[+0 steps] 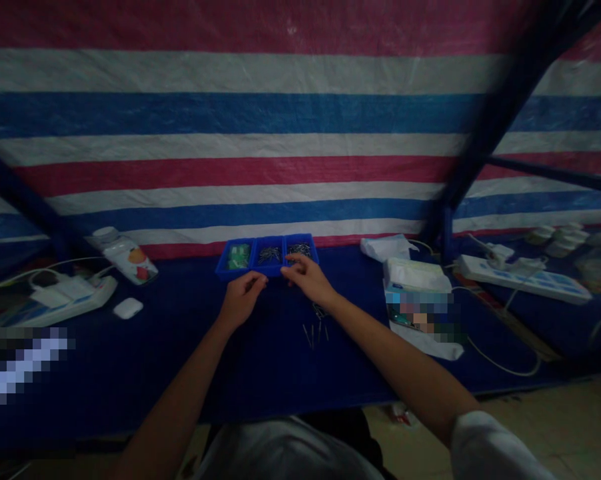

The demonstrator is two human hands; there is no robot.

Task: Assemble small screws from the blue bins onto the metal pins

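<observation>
My left hand (243,295) is just in front of a blue three-part tray (238,272), thumb and fingers pinched together. Anything between those fingertips is too small to make out. To its right, my right hand (308,279) reaches to the front of the tray's right compartment, its fingers bent and apart, with no held thing visible. Green pieces (239,256) fill the left compartment. Small metal parts (269,255) lie in the middle one, and more metal parts (300,248) in the right one. Below my right wrist, several thin metal pins (312,335) lie on the table, near a small pile of metal parts (319,310).
On the left of the blue table (260,373) are a bottle (129,257), a white case (128,307) and a power strip (70,300). Tissue packs (415,275) and another power strip (525,279) lie right. Striped sheeting (280,113) hangs behind; a blue frame post (480,133) slants at right.
</observation>
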